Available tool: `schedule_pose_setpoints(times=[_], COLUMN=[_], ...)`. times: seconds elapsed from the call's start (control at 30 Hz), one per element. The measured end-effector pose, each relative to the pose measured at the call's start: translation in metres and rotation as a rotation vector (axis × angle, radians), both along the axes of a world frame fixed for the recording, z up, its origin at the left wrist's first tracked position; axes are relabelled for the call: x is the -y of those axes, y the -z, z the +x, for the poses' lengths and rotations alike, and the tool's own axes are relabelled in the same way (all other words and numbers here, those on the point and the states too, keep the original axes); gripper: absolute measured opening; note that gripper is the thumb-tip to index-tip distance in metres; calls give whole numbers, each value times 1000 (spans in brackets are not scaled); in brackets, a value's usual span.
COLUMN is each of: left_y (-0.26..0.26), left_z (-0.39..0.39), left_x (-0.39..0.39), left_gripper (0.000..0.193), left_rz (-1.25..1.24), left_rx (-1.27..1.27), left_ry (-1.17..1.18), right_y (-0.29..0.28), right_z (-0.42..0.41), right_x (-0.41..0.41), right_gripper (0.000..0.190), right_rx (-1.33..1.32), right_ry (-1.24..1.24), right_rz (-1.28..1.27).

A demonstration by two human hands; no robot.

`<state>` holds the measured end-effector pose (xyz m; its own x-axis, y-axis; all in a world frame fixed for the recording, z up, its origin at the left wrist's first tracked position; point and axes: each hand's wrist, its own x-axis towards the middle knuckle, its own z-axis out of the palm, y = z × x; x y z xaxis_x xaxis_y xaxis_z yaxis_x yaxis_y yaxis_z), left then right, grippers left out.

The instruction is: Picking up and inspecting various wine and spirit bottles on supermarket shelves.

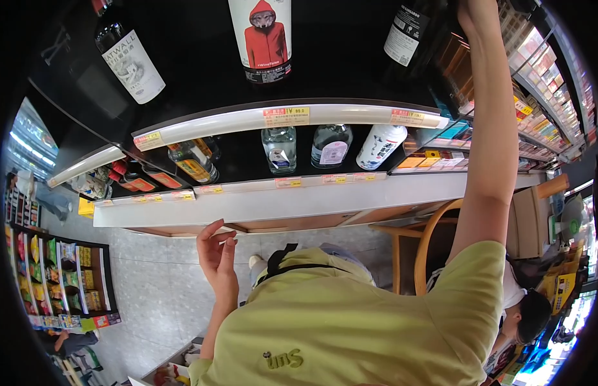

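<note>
My left hand [218, 253] hangs before the shelf front with its fingers loosely curled and nothing in it. My right arm reaches up to the top right, where my right hand [476, 18] is cut off by the picture's rim beside a dark wine bottle [406, 34] with a black and white back label. Whether the fingers touch that bottle is hidden. On the same black shelf stand a wine bottle with a red-hooded wolf on its label [266, 43] at the middle and a dark wine bottle with a pale label [132, 67] at the left.
A lower shelf holds clear glass bottles [279, 150], a white bottle [381, 147] and several darker bottles. Price tags line the shelf edges [328, 116]. A wooden chair [419, 251] and a seated person [516, 313] are at the right. Snack racks [106, 280] and another person [69, 340] are at the left.
</note>
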<state>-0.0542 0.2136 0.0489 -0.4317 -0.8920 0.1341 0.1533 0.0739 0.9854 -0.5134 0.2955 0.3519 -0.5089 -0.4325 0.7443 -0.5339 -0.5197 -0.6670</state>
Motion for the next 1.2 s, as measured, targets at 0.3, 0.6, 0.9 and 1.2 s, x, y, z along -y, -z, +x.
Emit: schedule_pose_setpoints(times=[0.3,0.6,0.9,1.2], left_y=[4,10,11,11], left_z=[-3,-1,-1,-1], left_x=[1,4,5,4], left_gripper=[35,36,34,36], left_rz=[14,-23,11,-12], left_rx=[-4,23,0,14], left_ry=[0,1,2,-12], right_y=[-2,-3,-2,-1], right_z=[12,10,16,7], right_x=[3,8,8,7], right_gripper=[33,31,32,34], right_rx=[71,66,61,43], right_ry=[40,92,91,69], right_rz=[6,13,-10,-6])
